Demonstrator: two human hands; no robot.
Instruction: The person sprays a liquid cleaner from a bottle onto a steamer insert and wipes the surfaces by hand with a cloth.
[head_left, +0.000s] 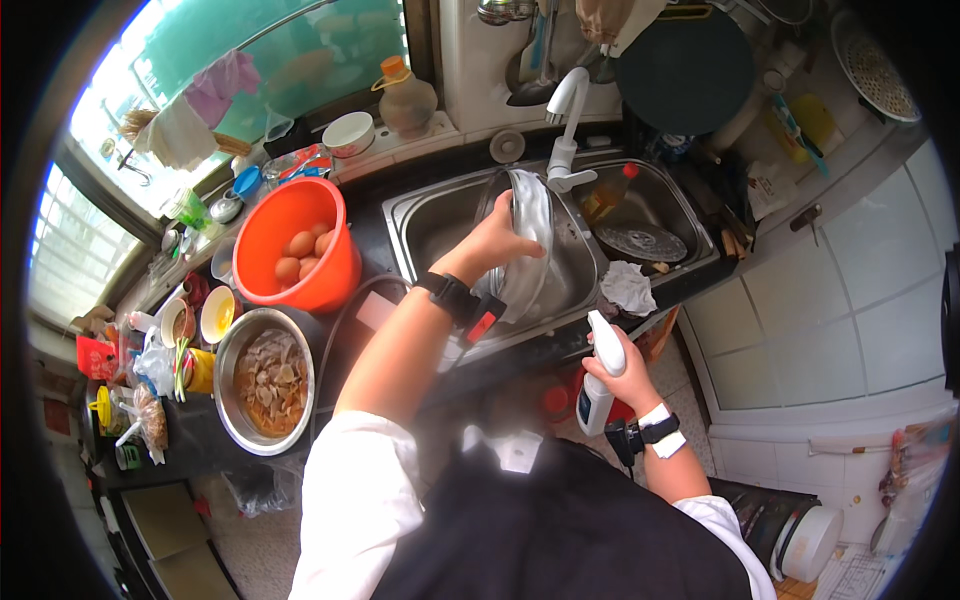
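Note:
My left hand grips a round, shiny lid or shallow pan, tilted on edge over the left basin of a steel double sink. White foam or streaks cover much of its surface; whether it is glass or metal I cannot tell. A white spray bottle is in my right hand, held upright in front of the counter edge. Above the sink stands a white faucet. By the right basin's front edge lies a crumpled white cloth or paper.
An orange basin with several eggs stands left of the sink. Nearer me is a steel pot of sliced food in liquid. The right basin holds a red-capped bottle and a patterned disc. Cups and bags crowd the far left counter.

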